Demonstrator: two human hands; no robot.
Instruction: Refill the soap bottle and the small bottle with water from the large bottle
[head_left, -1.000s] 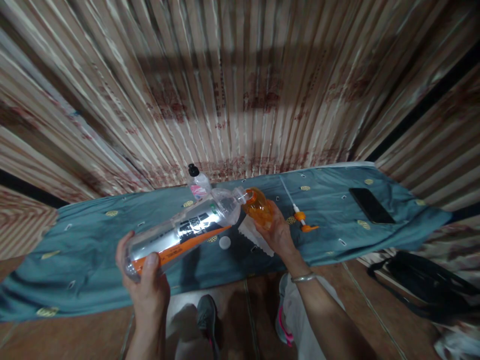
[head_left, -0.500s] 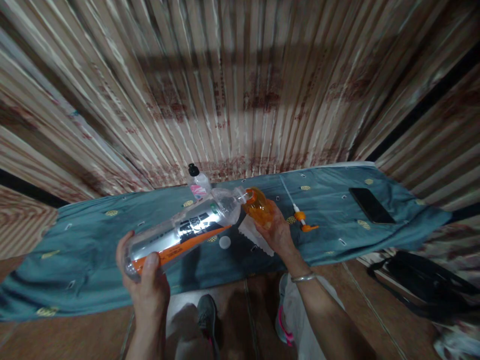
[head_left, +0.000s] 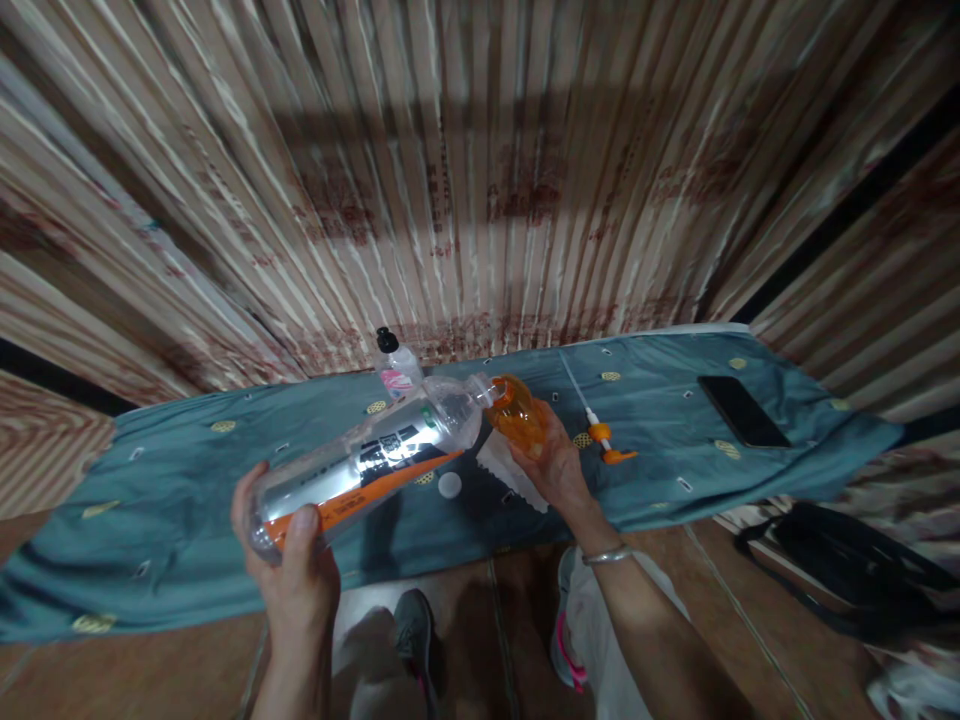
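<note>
Head view: a bench (head_left: 675,480) under a teal cloth carries everything. Above its near edge, the left hand (head_left: 296,570) grips the base of a large clear bottle (head_left: 367,465), tilted with its mouth at a small orange bottle (head_left: 517,410), which the right hand (head_left: 559,465) clasps near the bench's middle. A black phone (head_left: 742,410) lies toward the right end, a black-capped bottle (head_left: 396,368) stands at the far edge, and a pump head (head_left: 604,435) and a white cap (head_left: 450,485) lie near the hands.

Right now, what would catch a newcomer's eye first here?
A large clear bottle, tipped nearly flat in the left hand, has its neck at a small orange bottle in the right hand. On the teal cloth to their right lie an orange pump head and a black phone.
</note>
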